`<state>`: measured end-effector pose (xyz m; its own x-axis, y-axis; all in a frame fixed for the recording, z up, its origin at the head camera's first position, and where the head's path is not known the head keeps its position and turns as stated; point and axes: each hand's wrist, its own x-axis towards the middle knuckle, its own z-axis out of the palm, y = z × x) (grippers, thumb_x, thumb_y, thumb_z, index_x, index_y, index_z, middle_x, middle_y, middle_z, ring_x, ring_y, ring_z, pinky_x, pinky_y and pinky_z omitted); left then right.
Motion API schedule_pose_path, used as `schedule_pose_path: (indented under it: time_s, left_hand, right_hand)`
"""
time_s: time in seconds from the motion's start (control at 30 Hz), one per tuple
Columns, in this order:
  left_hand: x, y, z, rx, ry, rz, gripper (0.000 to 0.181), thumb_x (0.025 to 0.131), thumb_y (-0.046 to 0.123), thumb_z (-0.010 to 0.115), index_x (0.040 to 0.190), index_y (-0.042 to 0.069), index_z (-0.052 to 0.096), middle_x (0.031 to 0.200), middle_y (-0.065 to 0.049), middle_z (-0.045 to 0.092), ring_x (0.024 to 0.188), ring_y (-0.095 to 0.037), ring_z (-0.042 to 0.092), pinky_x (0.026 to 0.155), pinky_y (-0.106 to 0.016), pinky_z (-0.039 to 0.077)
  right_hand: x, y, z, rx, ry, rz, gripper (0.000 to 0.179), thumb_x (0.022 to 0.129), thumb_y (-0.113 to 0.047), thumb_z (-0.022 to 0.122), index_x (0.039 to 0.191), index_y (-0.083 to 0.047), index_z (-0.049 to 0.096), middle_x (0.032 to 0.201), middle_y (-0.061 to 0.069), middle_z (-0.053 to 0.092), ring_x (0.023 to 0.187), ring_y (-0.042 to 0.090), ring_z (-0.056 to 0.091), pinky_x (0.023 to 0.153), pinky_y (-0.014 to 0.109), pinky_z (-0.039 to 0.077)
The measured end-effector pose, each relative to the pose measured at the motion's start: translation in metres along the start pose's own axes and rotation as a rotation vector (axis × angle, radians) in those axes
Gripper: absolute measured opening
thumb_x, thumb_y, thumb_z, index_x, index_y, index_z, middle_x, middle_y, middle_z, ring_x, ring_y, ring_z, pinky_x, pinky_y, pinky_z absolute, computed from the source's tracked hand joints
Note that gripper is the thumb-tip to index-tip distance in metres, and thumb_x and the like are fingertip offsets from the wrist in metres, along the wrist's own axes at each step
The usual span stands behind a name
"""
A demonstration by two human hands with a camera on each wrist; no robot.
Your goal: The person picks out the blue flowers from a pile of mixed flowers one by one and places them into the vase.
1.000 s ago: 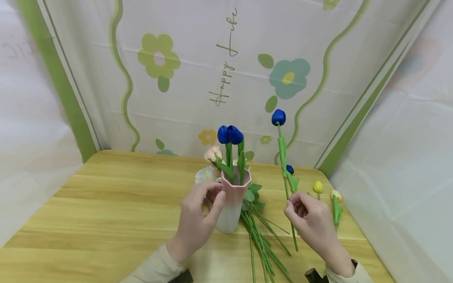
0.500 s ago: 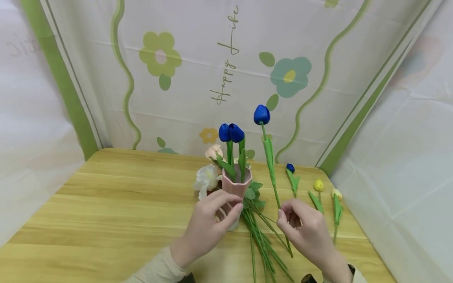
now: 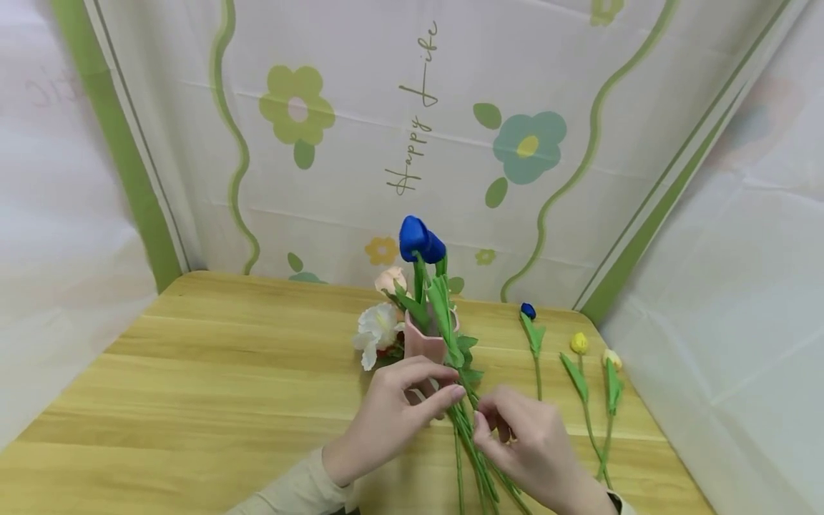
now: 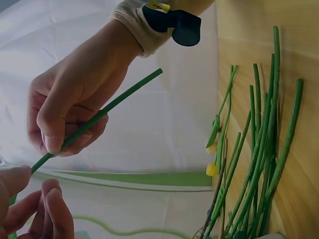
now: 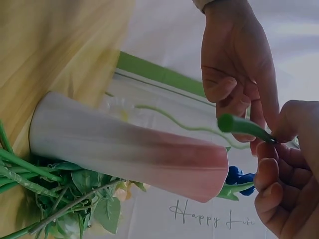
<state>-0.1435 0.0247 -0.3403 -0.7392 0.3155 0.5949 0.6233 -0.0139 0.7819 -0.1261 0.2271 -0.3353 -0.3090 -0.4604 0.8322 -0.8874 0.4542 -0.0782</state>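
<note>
My right hand (image 3: 531,443) pinches the green stem of a blue tulip (image 3: 413,238) between thumb and fingers. In the left wrist view, the lower end of that stem (image 4: 132,92) sticks out past the right hand. My left hand (image 3: 393,408) is in front of the vase with loosely bent fingers; its thumb and fingertips are close to the stem, and I cannot tell whether they touch it. The pink-to-white vase (image 5: 129,144) stands upright, holding other blue tulips (image 3: 438,249). The held tulip's bloom overlaps these in the head view, its stem in front of the rim.
Green stems (image 3: 473,458) lie on the wooden table (image 3: 225,400) right of the vase. A white flower (image 3: 376,329) and a peach rose (image 3: 390,280) are beside and behind it. Farther right lie a blue tulip (image 3: 528,311), a yellow tulip (image 3: 579,343) and a cream tulip (image 3: 612,360).
My right hand has carried the blue tulip left, from beside the vase to in front of its rim. My left hand has moved right, toward the stem.
</note>
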Motion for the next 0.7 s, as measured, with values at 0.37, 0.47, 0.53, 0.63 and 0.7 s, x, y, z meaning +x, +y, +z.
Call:
schedule_pose_path:
  time_s: [0.37,0.47,0.53,0.63,0.7]
  left_hand:
    - [-0.0009,0.0045,-0.0010,-0.092,0.007,-0.024,0.009,0.093,0.017,0.071,0.097,0.009,0.074,0.088,0.000,0.068,0.059,-0.013,0.063,0.048,-0.030,0.053]
    - [-0.0009,0.0061,-0.0011,-0.099,0.003,-0.029,0.008,0.093,0.016,0.071,0.095,0.009,0.074,0.086,0.000,0.068,0.058,-0.013,0.063,0.047,-0.030,0.053]
    - [-0.0004,0.0071,-0.0010,-0.098,0.002,-0.030,0.007,0.093,0.016,0.070,0.094,0.010,0.074,0.085,0.000,0.068,0.057,-0.013,0.062,0.047,-0.030,0.053]
    - [-0.0003,0.0076,-0.0009,-0.092,0.004,-0.022,0.008,0.094,0.017,0.070,0.094,0.010,0.074,0.084,0.000,0.068,0.058,-0.012,0.062,0.048,-0.030,0.052]
    - [-0.0004,0.0076,-0.0013,-0.082,0.007,-0.018,0.009,0.094,0.018,0.070,0.093,0.011,0.075,0.083,0.002,0.068,0.058,-0.012,0.062,0.048,-0.030,0.052]
  right_hand:
    - [0.0038,-0.0074,0.0024,-0.005,-0.008,-0.021,0.023,0.098,-0.015,0.045,0.080,-0.009,0.057,0.068,-0.008,0.049,0.055,-0.005,0.040,0.048,0.005,0.034]
    - [0.0029,-0.0071,0.0034,-0.012,-0.005,-0.028,0.023,0.098,-0.015,0.046,0.080,-0.009,0.057,0.068,-0.008,0.049,0.055,-0.004,0.041,0.048,0.005,0.034]
    - [0.0019,-0.0062,0.0042,-0.018,-0.004,-0.028,0.022,0.097,-0.015,0.046,0.079,-0.009,0.058,0.069,-0.009,0.049,0.055,-0.005,0.041,0.048,0.006,0.034]
    - [-0.0002,-0.0048,0.0056,-0.026,-0.010,-0.018,0.021,0.097,-0.015,0.046,0.080,-0.010,0.058,0.070,-0.009,0.049,0.056,-0.005,0.041,0.048,0.006,0.034]
    - [-0.0018,-0.0037,0.0068,-0.035,-0.023,-0.005,0.021,0.096,-0.016,0.046,0.081,-0.010,0.059,0.070,-0.010,0.049,0.056,-0.005,0.041,0.048,0.006,0.034]
